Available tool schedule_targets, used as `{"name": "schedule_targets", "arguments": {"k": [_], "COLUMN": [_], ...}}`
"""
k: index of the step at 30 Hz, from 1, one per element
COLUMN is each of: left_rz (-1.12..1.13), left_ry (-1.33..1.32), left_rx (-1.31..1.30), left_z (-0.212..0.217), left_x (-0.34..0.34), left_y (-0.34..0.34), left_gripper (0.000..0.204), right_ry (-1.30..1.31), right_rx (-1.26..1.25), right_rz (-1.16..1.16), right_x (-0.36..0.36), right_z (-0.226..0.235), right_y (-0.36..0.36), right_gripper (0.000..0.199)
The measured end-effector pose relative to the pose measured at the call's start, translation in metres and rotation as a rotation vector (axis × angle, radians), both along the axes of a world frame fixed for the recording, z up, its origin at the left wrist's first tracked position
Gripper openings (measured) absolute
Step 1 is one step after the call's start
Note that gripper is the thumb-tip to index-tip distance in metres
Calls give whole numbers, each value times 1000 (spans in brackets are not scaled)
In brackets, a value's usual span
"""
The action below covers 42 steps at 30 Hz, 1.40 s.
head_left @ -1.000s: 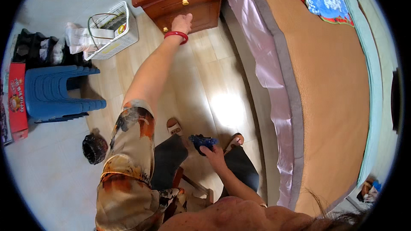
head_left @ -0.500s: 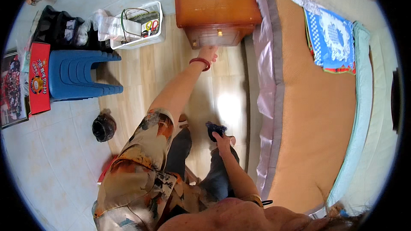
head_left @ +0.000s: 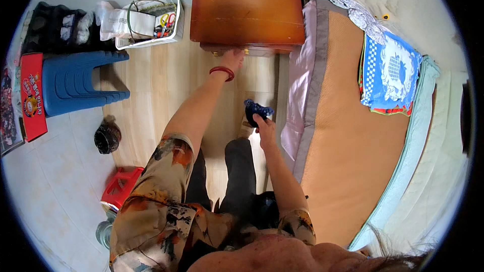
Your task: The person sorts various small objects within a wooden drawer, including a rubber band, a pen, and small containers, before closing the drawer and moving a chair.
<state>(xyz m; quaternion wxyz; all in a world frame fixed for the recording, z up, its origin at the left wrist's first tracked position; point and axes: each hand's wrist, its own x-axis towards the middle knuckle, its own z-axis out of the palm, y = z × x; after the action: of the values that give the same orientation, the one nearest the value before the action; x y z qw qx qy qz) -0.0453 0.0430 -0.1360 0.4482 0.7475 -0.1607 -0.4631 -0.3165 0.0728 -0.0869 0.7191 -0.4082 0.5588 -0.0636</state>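
Observation:
My left hand [head_left: 233, 60], a red bangle on its wrist, reaches forward to the front of a brown wooden cabinet [head_left: 247, 10]. Its fingers are bent against the drawer front, right beside a small yellow knob [head_left: 246, 52]. The cabinet's edge and the hand itself hide what the fingertips hold. In my right hand [head_left: 265, 130] is a crumpled dark blue cloth-like bundle [head_left: 257, 113], gripped between thumb and fingers above the floor. Its exact kind cannot be made out.
A bed with a tan mat [head_left: 358, 136] runs along the right, with folded blue cloth [head_left: 393, 73] on it. At left are stacked blue stools [head_left: 80, 83], a white basket [head_left: 176, 30] with scissors, a black-lined bin [head_left: 107, 137] and a red stool [head_left: 121, 186].
My view has shifted closer to the cabinet. The right hand has come forward and up with the dark blue bundle. My left hand stays at the cabinet front, now left of the knob.

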Motion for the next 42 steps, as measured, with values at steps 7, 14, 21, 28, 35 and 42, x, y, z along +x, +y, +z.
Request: {"name": "schedule_targets", "arguments": {"k": [7, 14, 21, 28, 35, 42], "left_rz": [108, 287, 151, -86, -207, -67], "left_ry": [-71, -559, -444, -898, -572, -537], "left_rx": [97, 75, -104, 125, 99, 172], "left_z": [-6, -43, -139, -106, -77, -118], "left_x": [-14, -38, -23, -85, -122, -140], "left_y": [-39, -48, -33, 3, 46, 46], "left_gripper": [45, 36, 21, 20, 26, 25], "right_ry": [-40, -79, -210, -319, -294, -283], "right_rx": [100, 181, 355, 448, 595, 739], "right_rz": [-226, -275, -378, -431, -404, -411], "right_x": [14, 28, 39, 65, 103, 156], "right_z": [5, 3, 3, 34, 54, -7], "right_y": [-58, -74, -90, -108, -94, -93], "right_gripper": [28, 25, 20, 25, 27, 24]}}
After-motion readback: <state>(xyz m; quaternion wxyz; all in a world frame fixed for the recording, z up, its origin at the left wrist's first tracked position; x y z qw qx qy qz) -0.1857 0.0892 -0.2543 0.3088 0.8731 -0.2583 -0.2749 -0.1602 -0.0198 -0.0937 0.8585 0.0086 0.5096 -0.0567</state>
